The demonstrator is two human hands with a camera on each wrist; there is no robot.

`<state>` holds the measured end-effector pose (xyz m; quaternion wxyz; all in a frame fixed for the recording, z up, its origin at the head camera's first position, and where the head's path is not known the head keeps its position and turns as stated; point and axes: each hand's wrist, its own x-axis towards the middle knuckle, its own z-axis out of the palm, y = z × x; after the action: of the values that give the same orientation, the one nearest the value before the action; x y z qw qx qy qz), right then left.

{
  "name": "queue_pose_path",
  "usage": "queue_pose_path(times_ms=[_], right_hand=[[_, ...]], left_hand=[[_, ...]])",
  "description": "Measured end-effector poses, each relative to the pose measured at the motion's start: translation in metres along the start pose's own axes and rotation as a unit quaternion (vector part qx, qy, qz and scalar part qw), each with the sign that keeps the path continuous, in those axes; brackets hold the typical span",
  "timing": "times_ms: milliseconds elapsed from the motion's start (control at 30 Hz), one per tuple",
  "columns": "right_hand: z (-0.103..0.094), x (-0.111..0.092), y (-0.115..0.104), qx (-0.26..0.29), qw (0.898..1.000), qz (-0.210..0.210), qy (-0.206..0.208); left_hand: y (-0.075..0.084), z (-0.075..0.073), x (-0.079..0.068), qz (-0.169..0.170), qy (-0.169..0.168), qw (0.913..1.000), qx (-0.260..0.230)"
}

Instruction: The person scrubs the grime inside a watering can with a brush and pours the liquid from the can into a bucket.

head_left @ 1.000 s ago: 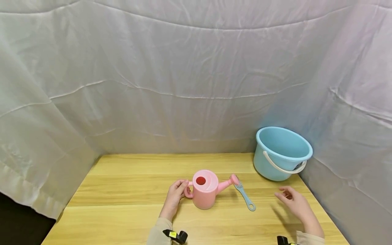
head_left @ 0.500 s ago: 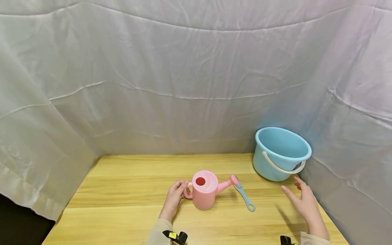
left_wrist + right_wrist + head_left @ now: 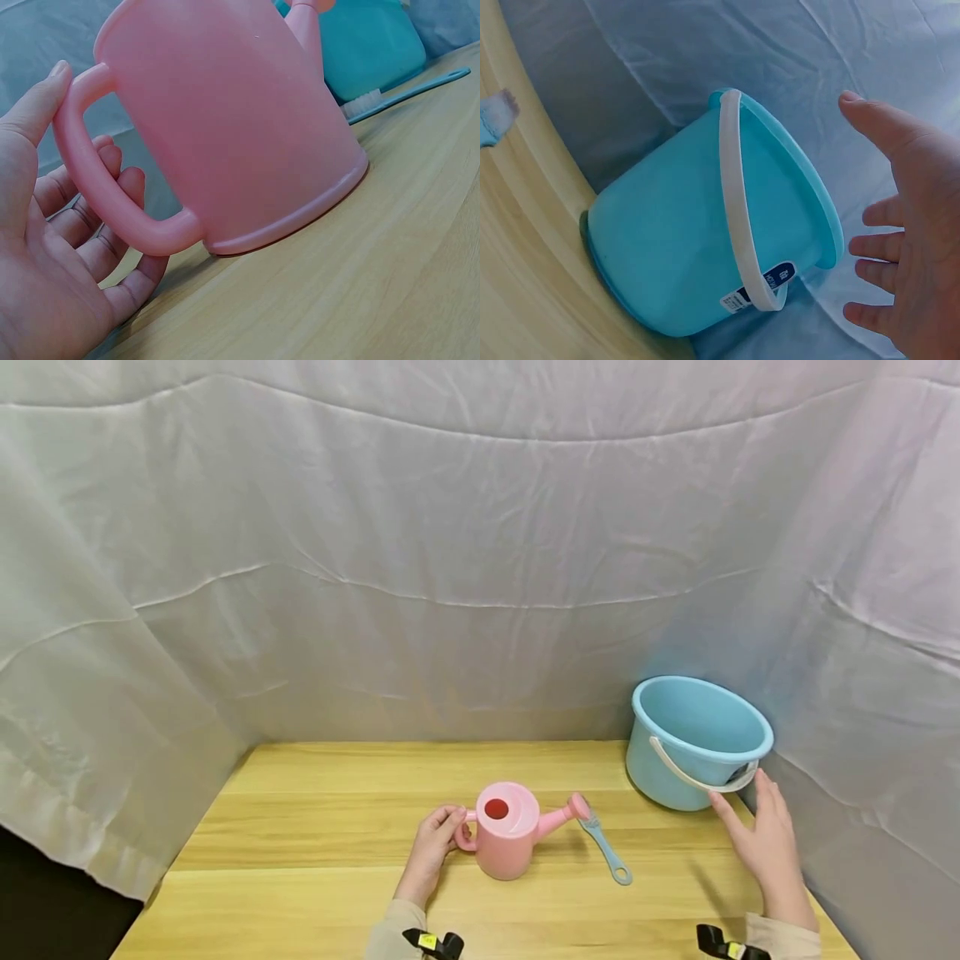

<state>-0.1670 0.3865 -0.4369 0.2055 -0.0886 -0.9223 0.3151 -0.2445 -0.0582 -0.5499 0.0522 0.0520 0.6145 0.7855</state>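
A pink watering can (image 3: pixel 507 832) stands upright on the table, its spout pointing right. My left hand (image 3: pixel 433 850) holds its looped handle (image 3: pixel 105 176), thumb at the top of the loop and fingers behind it. Toward the back right is a light blue bucket (image 3: pixel 678 772) with a white carrying handle (image 3: pixel 736 187) hanging down its front. My right hand (image 3: pixel 767 839) reaches up beside that handle, thumb and fingers spread. In the right wrist view, a gap shows between the fingers and the bucket's rim, and the hand holds nothing.
A blue brush (image 3: pixel 607 852) with pale bristles (image 3: pixel 364 103) lies on the wooden table (image 3: pixel 322 827), its bristle end beneath the spout. Grey curtains (image 3: pixel 450 568) hang behind the table and along both sides, close to the bucket.
My right hand has moved forward and slightly right toward the bucket's handle, its fingers spreading. The left hand stays at the watering can, which has not moved on the table.
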Motion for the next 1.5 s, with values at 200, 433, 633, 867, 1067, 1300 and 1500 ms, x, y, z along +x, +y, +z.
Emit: queue_pose_path(times_ms=[200,433,633,867,1067,1300,1500], right_hand=[[-0.006,0.016,0.005,-0.005,1.000,-0.027,0.008],[-0.014,0.040,0.013,-0.041,0.998,-0.043,0.010],[-0.023,0.058,0.017,-0.049,0.998,-0.036,-0.007],[-0.029,0.074,0.024,-0.052,0.997,-0.031,-0.038],[-0.027,0.088,0.030,-0.047,0.997,-0.023,-0.064],[-0.020,0.098,0.034,-0.035,0.996,-0.018,-0.081],[-0.018,0.104,0.038,-0.013,0.996,-0.023,-0.089]], left_hand=[[-0.001,0.000,0.000,-0.001,0.002,1.0000,-0.004],[-0.001,0.000,0.000,0.000,0.000,1.0000,-0.009],[-0.002,0.000,0.000,0.006,-0.002,1.0000,-0.004],[0.000,0.001,0.001,-0.003,0.001,1.0000,-0.007],[-0.001,0.000,0.000,-0.001,0.000,1.0000,-0.004],[0.000,0.001,0.000,-0.001,-0.001,1.0000,-0.006],[0.000,0.000,0.002,-0.005,-0.001,1.0000,-0.008]])
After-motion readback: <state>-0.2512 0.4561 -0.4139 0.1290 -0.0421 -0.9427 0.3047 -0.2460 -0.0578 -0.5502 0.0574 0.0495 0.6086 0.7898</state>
